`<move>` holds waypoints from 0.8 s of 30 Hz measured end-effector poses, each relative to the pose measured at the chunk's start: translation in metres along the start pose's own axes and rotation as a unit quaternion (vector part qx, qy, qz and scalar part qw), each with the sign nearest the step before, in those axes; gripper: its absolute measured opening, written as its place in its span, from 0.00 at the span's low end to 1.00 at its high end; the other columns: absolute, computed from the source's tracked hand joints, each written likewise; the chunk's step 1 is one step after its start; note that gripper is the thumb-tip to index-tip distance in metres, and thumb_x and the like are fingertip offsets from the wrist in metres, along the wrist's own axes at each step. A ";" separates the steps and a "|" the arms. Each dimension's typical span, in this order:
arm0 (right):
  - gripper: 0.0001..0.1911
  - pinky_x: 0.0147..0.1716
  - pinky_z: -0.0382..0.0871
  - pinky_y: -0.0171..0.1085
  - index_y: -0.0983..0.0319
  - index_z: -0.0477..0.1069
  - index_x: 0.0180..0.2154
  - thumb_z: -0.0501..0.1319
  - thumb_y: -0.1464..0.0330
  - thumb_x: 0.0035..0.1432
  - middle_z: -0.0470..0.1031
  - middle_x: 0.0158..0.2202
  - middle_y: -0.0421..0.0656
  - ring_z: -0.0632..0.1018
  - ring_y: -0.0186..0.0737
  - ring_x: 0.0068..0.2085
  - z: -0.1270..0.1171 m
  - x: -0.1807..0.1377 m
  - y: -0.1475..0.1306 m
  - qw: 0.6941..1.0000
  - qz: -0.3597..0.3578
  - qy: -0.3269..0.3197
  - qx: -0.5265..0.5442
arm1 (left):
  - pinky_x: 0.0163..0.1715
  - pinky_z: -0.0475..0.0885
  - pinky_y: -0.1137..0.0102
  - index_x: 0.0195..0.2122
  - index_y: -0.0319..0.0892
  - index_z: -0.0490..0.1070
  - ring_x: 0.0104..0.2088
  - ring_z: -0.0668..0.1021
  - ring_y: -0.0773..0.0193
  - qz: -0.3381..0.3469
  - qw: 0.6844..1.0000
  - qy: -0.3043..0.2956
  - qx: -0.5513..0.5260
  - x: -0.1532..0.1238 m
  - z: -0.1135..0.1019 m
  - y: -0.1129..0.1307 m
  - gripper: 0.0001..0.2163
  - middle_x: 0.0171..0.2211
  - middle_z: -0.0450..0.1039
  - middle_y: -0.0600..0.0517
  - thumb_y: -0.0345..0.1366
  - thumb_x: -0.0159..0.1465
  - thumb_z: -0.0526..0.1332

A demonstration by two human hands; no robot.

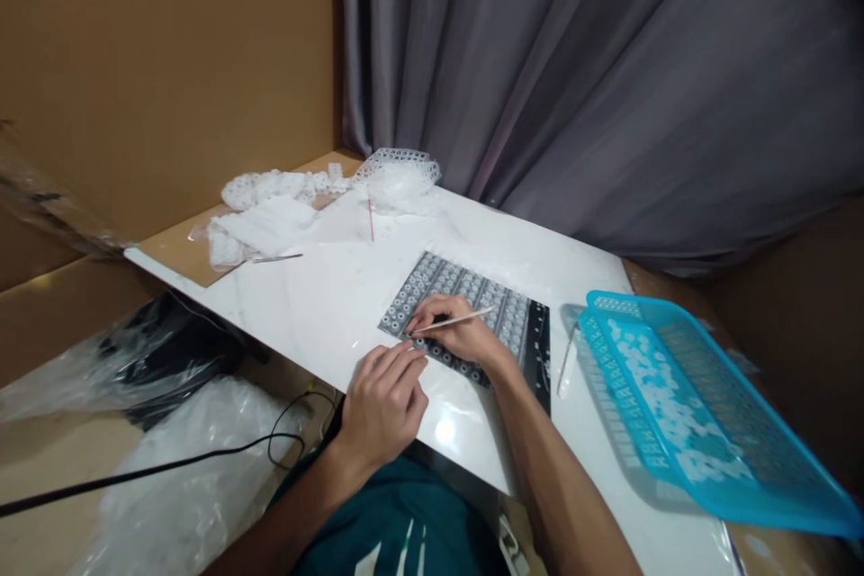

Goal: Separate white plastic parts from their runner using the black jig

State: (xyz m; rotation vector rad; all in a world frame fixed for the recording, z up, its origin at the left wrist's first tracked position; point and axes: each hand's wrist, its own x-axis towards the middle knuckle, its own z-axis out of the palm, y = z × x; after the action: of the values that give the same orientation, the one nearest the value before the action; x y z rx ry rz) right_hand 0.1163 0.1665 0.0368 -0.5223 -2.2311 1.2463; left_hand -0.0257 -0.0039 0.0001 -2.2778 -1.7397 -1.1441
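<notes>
My right hand [454,324] is closed in a pen-like grip around a slim white stick-like tool [465,317]. Its tip points down and left at the front left part of a dark sheet [540,324]. Rows of small pale ring-shaped pieces [465,283] cover most of that sheet. Beside it, my left hand [388,396] rests at the table's front edge, fingers stretched toward the sheet's near edge and fingertips close to the tool's tip. Whether anything small lies under those fingertips is too fine to make out.
A blue plastic basket [681,324] with small white pieces stands at the right. A thin tool [567,362] lies beside it. White perforated strips [270,225] are heaped at the back left, near another thin metal tool [278,258] and a red stick [371,220]. Cardboard and a grey curtain [513,63] enclose the table.
</notes>
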 end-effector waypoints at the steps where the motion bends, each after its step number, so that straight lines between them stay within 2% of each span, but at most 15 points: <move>1: 0.14 0.49 0.76 0.46 0.57 0.78 0.27 0.74 0.61 0.64 0.87 0.37 0.45 0.84 0.49 0.44 0.000 0.000 -0.001 1.000 -0.001 0.001 0.003 | 0.60 0.70 0.49 0.58 0.43 0.77 0.61 0.80 0.47 0.000 1.000 -0.002 0.000 0.000 0.000 0.000 0.18 0.56 0.82 0.46 0.25 0.69 0.57; 7: 0.15 0.50 0.75 0.47 0.58 0.75 0.25 0.74 0.65 0.63 0.87 0.35 0.44 0.84 0.47 0.41 0.012 0.005 -0.003 1.000 0.015 0.017 0.013 | 0.59 0.70 0.49 0.57 0.44 0.77 0.61 0.79 0.47 0.000 1.000 -0.014 -0.004 0.001 0.000 -0.001 0.18 0.55 0.82 0.46 0.25 0.69 0.58; 11: 0.12 0.44 0.77 0.43 0.59 0.75 0.27 0.73 0.67 0.61 0.86 0.38 0.45 0.85 0.46 0.42 0.017 0.007 -0.001 0.990 0.048 0.095 0.095 | 0.59 0.69 0.49 0.56 0.44 0.77 0.61 0.79 0.46 -0.003 1.000 -0.020 -0.005 0.001 0.000 -0.001 0.17 0.55 0.82 0.47 0.25 0.69 0.58; 14: 0.10 0.45 0.78 0.42 0.59 0.77 0.29 0.73 0.65 0.60 0.87 0.39 0.46 0.85 0.47 0.43 0.008 0.005 0.001 0.978 0.076 0.171 0.094 | 0.59 0.68 0.49 0.56 0.44 0.77 0.62 0.78 0.46 -0.006 1.000 -0.020 -0.005 0.001 -0.001 0.000 0.18 0.56 0.82 0.47 0.24 0.70 0.57; 19: 0.10 0.39 0.74 0.39 0.58 0.78 0.31 0.71 0.61 0.61 0.85 0.32 0.42 0.82 0.44 0.36 -0.019 -0.002 0.004 0.955 0.106 0.275 -0.021 | 0.61 0.67 0.49 0.57 0.44 0.77 0.62 0.78 0.47 -0.020 0.999 -0.033 -0.007 0.000 -0.002 0.001 0.17 0.58 0.81 0.48 0.25 0.71 0.57; 22: 0.10 0.36 0.73 0.38 0.58 0.77 0.31 0.70 0.61 0.62 0.83 0.30 0.42 0.82 0.43 0.33 -0.027 -0.006 0.005 0.949 0.108 0.295 -0.024 | 0.61 0.66 0.50 0.57 0.44 0.77 0.62 0.77 0.48 -0.020 0.999 -0.029 -0.011 -0.001 -0.002 0.001 0.17 0.58 0.81 0.48 0.25 0.71 0.57; 24: 0.11 0.30 0.70 0.37 0.58 0.76 0.31 0.69 0.60 0.62 0.79 0.23 0.39 0.79 0.42 0.27 -0.028 -0.007 0.007 0.948 0.121 0.296 -0.003 | 0.61 0.66 0.50 0.56 0.45 0.77 0.63 0.77 0.49 -0.019 0.999 -0.027 -0.013 0.000 -0.002 0.001 0.17 0.58 0.81 0.49 0.24 0.71 0.57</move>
State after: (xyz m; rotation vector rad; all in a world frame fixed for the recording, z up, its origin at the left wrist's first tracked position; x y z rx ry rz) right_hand 0.1394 0.1847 0.0415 -1.0438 -1.6955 1.0162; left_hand -0.0260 -0.0055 0.0018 -2.3205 -1.8046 -1.1282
